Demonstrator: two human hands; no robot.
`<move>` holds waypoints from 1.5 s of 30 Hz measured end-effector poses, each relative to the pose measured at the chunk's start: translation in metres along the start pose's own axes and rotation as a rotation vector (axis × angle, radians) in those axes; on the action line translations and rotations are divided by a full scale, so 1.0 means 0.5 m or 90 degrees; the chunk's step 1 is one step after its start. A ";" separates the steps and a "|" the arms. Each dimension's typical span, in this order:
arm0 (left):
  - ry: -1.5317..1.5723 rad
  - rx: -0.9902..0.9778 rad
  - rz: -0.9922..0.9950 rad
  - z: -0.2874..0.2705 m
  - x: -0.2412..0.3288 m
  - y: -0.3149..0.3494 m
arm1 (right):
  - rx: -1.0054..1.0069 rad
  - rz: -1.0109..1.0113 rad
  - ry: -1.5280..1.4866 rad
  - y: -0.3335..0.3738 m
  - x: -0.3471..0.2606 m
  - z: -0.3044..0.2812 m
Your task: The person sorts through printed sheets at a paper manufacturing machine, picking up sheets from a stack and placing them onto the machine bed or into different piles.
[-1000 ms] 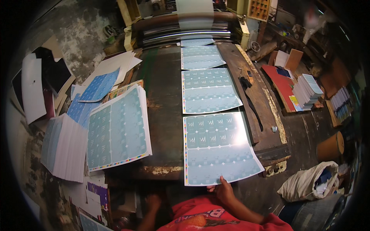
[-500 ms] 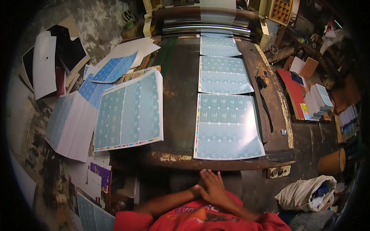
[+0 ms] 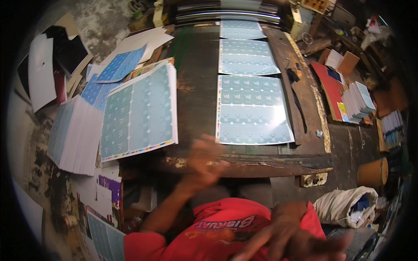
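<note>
My left hand [image 3: 203,160] is over the table's front edge, beside the near left corner of the closest printed sheet [image 3: 254,111]. Motion smears its fingers, and contact with the sheet cannot be made out. Low in front of my red shirt, my right hand [image 3: 289,239] is blurred, its fingers apart and nothing visible in it. The sheet is pale teal with a colour strip down its left side. Beyond it, a second sheet [image 3: 247,56] and a third sheet [image 3: 240,30] lie in line toward the metal rollers [image 3: 228,17]. Left of my left hand stands a stack of similar sheets [image 3: 139,108].
A fanned pile of white-edged sheets [image 3: 76,135] leans at the left. A dark strap [image 3: 299,115] lies right of the sheet row. Bundled cards [image 3: 359,102] sit beside a red board [image 3: 324,89]. A white sack [image 3: 348,206] and a tan bucket [image 3: 372,172] stand on the floor.
My hands, clasped together before, have parted: the left went up and left to the table edge, the right down and right. The sheet row has shifted toward the rollers. My view has tilted down.
</note>
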State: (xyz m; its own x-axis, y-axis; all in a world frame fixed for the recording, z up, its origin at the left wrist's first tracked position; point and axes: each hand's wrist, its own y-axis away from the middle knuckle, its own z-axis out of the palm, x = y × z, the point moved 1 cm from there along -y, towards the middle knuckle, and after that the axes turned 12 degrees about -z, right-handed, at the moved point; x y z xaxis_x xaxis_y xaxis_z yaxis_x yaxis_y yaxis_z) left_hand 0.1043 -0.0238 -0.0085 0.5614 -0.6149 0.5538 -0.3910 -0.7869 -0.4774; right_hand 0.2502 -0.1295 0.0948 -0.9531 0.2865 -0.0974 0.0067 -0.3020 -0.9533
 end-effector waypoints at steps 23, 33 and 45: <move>-0.048 0.049 -0.228 -0.155 -0.118 0.042 | 0.400 0.780 0.698 0.291 -0.102 -0.622; -0.281 -0.070 -0.183 -0.140 -0.099 0.016 | 0.842 0.540 0.164 0.444 -0.069 -0.294; -0.179 0.076 -0.286 -0.155 -0.168 0.038 | 1.055 0.431 0.226 0.557 -0.110 -0.182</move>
State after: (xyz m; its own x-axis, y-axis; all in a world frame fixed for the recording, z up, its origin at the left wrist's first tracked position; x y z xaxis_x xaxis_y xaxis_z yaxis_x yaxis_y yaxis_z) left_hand -0.0069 0.0089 -0.0110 0.8338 -0.1686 0.5256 0.0090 -0.9479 -0.3185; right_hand 0.3322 -0.1464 -0.1913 -0.8108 -0.1640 -0.5619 -0.1626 -0.8591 0.4853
